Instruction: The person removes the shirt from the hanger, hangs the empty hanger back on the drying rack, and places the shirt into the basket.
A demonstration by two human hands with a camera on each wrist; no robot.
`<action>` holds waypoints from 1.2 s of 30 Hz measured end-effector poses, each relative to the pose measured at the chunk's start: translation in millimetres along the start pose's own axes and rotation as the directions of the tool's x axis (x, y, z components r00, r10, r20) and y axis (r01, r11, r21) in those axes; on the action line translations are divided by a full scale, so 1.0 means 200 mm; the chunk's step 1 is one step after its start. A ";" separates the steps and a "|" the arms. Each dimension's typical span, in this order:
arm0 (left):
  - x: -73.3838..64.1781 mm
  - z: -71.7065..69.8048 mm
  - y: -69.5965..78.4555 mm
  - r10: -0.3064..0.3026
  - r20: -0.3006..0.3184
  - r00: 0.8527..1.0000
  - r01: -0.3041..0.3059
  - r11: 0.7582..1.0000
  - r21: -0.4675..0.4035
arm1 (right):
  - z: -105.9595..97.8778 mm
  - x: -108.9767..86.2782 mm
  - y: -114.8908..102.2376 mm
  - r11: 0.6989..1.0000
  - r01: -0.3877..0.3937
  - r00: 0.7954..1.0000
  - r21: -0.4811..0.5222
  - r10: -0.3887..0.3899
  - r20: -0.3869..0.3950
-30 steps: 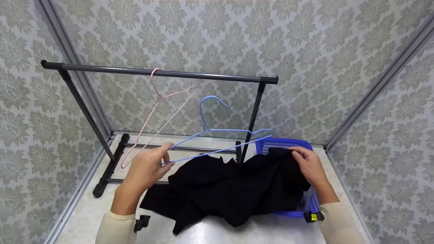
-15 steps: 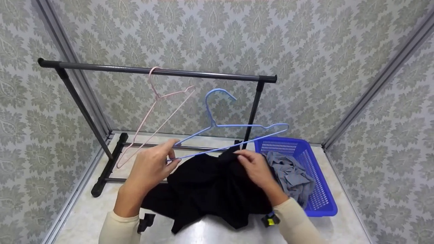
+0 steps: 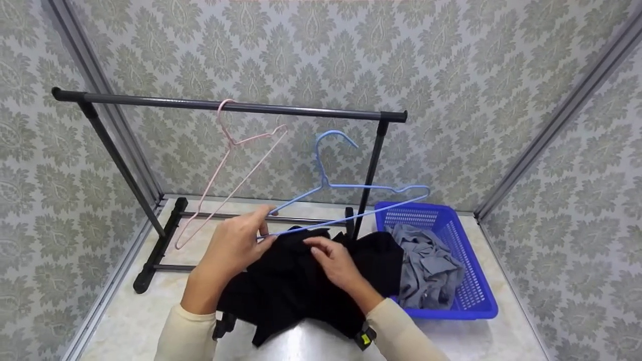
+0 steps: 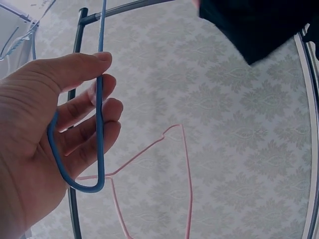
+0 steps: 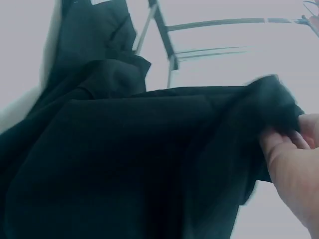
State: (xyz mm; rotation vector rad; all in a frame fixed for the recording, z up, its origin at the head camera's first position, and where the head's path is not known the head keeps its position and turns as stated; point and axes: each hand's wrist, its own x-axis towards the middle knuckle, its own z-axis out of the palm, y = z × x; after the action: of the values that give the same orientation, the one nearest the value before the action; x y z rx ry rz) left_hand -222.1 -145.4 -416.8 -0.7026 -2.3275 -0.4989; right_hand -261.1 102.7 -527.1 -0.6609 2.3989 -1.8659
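Observation:
A blue clothes hanger [image 3: 351, 186] is held up by my left hand [image 3: 233, 248], which grips its left end between thumb and fingers. In the left wrist view the hanger's rounded end [image 4: 99, 149] curves across the palm. My right hand [image 3: 336, 263] pinches a black garment [image 3: 291, 291] near its upper edge, just below the hanger's lower bar. The right wrist view shows a fold of black cloth [image 5: 269, 107] between thumb and fingers, the rest hanging down. The garment's exact kind is hidden in its folds.
A dark metal clothes rack [image 3: 301, 110] stands behind, with a pink hanger [image 3: 243, 185] on its rail. At the right, a blue plastic basket [image 3: 481, 286] contains grey clothing [image 3: 431, 271]. Patterned walls [image 3: 311, 50] enclose the surface.
My right hand has carried the pinched cloth leftward from over the basket toward my left hand, uncovering the grey clothing. The blue hanger has shifted slightly right and up.

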 end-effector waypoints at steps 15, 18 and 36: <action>-0.06 -0.02 -0.04 -0.175 0.029 0.984 0.172 0.983 0.064 | -0.23 -0.13 -0.01 0.996 0.093 0.992 -0.005 -0.092 0.084; -0.07 -0.06 -0.04 -0.212 0.022 0.977 0.210 0.975 0.073 | -0.31 -0.15 -0.02 0.996 0.088 0.994 -0.014 -0.088 0.061; -0.11 -0.25 -0.03 -0.458 -0.031 0.889 0.453 0.866 0.212 | -0.72 -0.24 -0.09 0.998 0.064 0.996 -0.031 -0.065 -0.055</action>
State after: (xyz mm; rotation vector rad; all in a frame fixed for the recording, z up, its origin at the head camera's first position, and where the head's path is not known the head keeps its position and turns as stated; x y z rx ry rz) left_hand -188.2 -182.9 -397.4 -0.0442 -2.5209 -0.4325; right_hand -252.8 248.5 -479.8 -0.7052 2.4725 -1.9026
